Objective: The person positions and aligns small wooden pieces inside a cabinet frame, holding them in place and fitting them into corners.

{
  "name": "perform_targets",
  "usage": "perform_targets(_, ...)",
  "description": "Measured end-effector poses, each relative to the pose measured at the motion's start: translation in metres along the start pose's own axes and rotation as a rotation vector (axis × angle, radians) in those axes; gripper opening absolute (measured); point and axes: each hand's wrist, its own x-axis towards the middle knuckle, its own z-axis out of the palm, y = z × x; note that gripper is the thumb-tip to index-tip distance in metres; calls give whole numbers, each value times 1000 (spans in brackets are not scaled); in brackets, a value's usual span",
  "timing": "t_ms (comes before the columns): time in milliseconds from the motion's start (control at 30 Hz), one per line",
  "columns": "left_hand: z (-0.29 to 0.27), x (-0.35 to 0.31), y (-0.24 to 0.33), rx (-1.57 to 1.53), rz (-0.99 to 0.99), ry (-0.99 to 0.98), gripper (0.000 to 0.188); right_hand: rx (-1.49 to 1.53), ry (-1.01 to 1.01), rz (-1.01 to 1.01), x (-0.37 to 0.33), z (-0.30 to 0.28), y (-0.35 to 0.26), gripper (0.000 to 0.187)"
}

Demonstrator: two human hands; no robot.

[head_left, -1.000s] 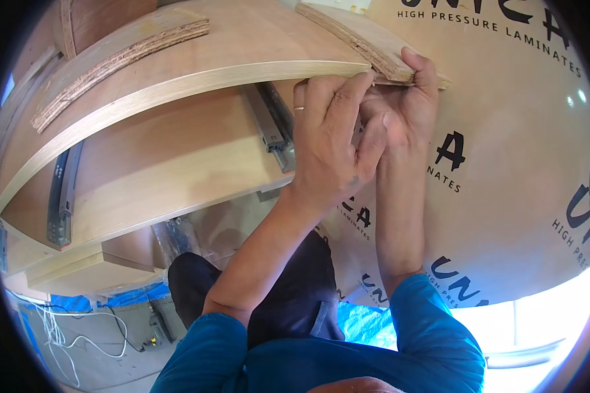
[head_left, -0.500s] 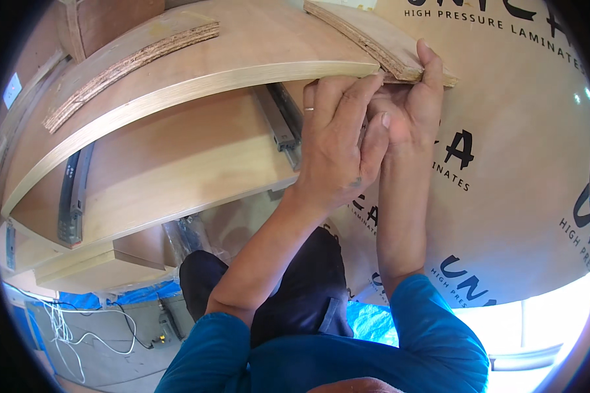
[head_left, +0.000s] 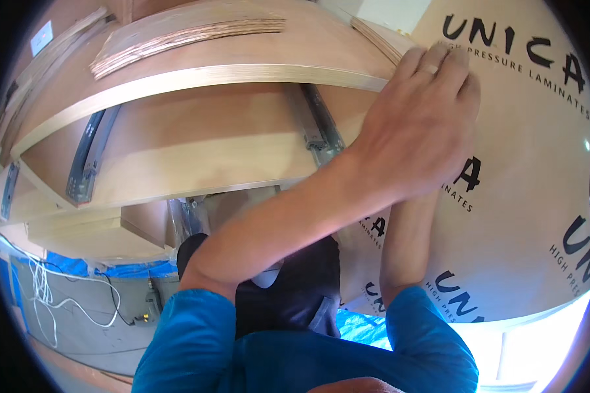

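Note:
My left hand [head_left: 423, 121] reaches across to the right, its back toward me, with fingers bent and drawn together. It lies by the right end of the curved-edge wooden panel [head_left: 196, 76], over the near end of a narrow board [head_left: 377, 38]. What its fingers grip is hidden. My right forearm [head_left: 410, 245] rises behind it. The left hand covers my right hand, so those fingers do not show.
A large brown sheet with black lettering [head_left: 518, 223] stands at the right. Metal drawer slides [head_left: 88, 160] are fixed inside the cabinet [head_left: 196, 157]. A loose wood strip [head_left: 190, 36] rests on top. White cables [head_left: 42, 288] lie lower left.
My left hand has moved right and up, now covering my right hand and the narrow board's near end. The view has shifted, so the cabinet sits farther right.

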Motion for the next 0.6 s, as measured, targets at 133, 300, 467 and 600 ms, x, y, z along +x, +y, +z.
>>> perform_targets(133,-8,39,-15,171,-342,-1078,43,37,-18,54,-4,2,17,50)
perform_targets(300,-6,51,-6,142,-456,-1079,58,43,-4,42,2,-1,7,53)
perform_targets(467,26,37,-28,686,-292,-390,70,73,-5,61,12,3,13,56)
perform_targets(600,29,45,-37,195,-472,-951,69,101,-101,70,7,13,21,53)
